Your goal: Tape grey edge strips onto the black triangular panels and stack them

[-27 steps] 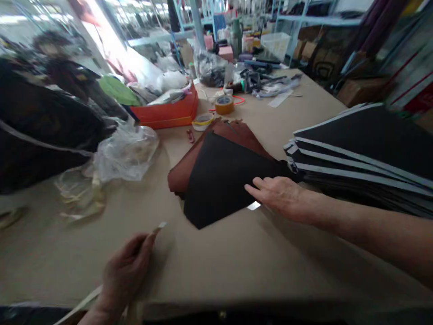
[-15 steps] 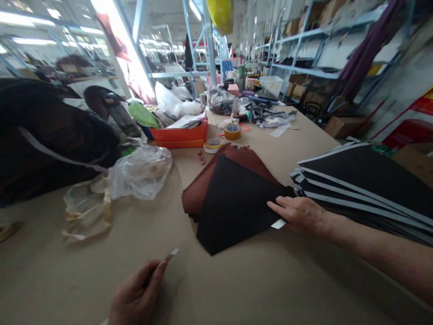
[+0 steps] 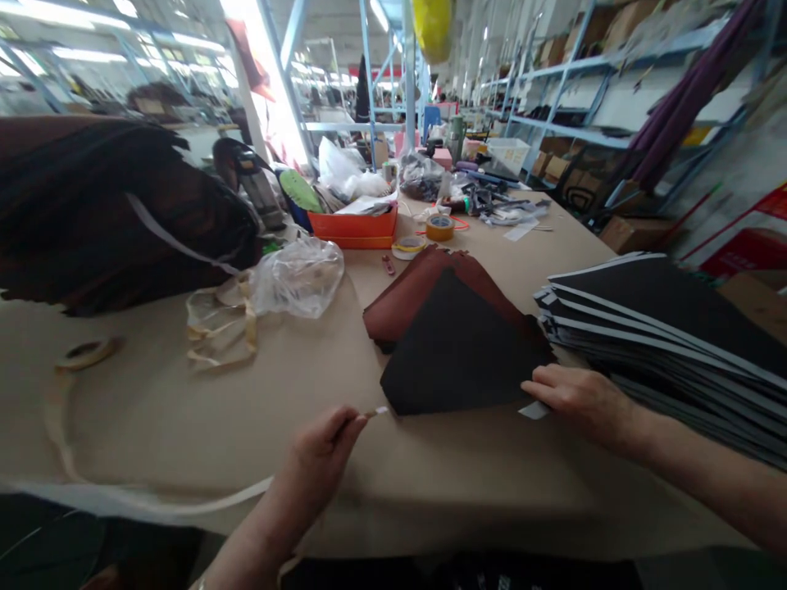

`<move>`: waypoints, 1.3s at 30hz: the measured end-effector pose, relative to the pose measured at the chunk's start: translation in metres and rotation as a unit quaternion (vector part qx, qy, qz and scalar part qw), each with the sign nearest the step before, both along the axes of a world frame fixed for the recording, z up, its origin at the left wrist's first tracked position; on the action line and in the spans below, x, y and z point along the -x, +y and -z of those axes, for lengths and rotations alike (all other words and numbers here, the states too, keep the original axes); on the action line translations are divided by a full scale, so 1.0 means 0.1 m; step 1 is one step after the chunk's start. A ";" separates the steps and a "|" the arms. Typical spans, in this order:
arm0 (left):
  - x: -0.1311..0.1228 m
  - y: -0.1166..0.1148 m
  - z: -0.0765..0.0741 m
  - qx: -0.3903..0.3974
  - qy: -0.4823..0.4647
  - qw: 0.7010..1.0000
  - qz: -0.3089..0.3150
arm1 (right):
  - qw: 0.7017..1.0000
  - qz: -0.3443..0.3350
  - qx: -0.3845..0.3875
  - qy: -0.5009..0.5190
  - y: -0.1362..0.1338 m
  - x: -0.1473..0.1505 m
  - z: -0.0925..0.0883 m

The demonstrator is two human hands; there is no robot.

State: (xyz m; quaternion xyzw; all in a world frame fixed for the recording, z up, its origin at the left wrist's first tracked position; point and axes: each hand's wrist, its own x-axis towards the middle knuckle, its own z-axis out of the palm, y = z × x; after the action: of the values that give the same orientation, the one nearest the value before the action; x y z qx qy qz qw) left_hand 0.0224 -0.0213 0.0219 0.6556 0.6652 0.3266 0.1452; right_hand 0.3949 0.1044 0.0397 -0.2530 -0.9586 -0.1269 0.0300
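Note:
My left hand (image 3: 325, 451) is closed, pinching the end of a pale tape strip (image 3: 376, 412) between thumb and fingers. The strip's tip reaches close to the lower left corner of a black sheet panel (image 3: 461, 352). Behind the hand the tape trails along the table's front edge to a tape roll (image 3: 86, 354) on the left. At the panel's right corner, my right hand (image 3: 578, 401) has its fingers closed on the edge. A short white piece of tape (image 3: 534, 410) sticks out under those fingers. Beneath the black panel lies a stack of brown panels (image 3: 399, 303).
On the right rises a pile of black panels with white-taped edges (image 3: 664, 328). A dark bundle (image 3: 123, 213) and a clear plastic bag (image 3: 298, 279) occupy the left. Further back are an orange box (image 3: 353, 229), a brown tape roll (image 3: 439, 228) and a yellow-white roll (image 3: 409, 246).
My left hand has moved up and right with the tape end, closer to the black panel. The view has shifted, showing more of the table's front edge and the tape roll. My right hand stays at the corner.

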 end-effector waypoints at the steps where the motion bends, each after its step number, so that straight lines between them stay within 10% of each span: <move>1: -0.10 -0.06 -0.07 0.014 0.008 1.000 0.024 | 1.000 -0.002 0.001 0.004 -0.14 -0.05 0.05; 9: -0.99 -0.14 -0.27 0.230 -0.098 0.962 0.111 | 0.953 0.135 0.207 0.172 -0.87 -0.27 0.31; 15: -1.30 -0.03 -0.23 0.263 -0.137 0.947 0.121 | 0.705 0.263 0.567 0.336 -1.04 0.19 0.01; 18: -1.33 -0.01 -0.21 0.260 -0.134 0.948 0.125 | 0.644 0.260 0.614 0.375 -1.02 0.37 0.00; 27: -1.25 -0.03 -0.04 0.225 -0.111 0.953 0.168 | 0.681 0.261 0.587 0.352 -0.94 0.42 0.09; 39: -0.12 0.10 0.34 0.342 -0.016 0.936 0.082 | 0.659 0.478 0.494 0.306 -0.67 -0.93 0.19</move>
State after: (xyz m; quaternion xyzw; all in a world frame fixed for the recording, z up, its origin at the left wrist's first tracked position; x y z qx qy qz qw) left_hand 0.0340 -0.0117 -0.0121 0.6131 0.6783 0.0770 0.3976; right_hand 0.4884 0.0377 0.0212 -0.6782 -0.5644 0.4531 0.1272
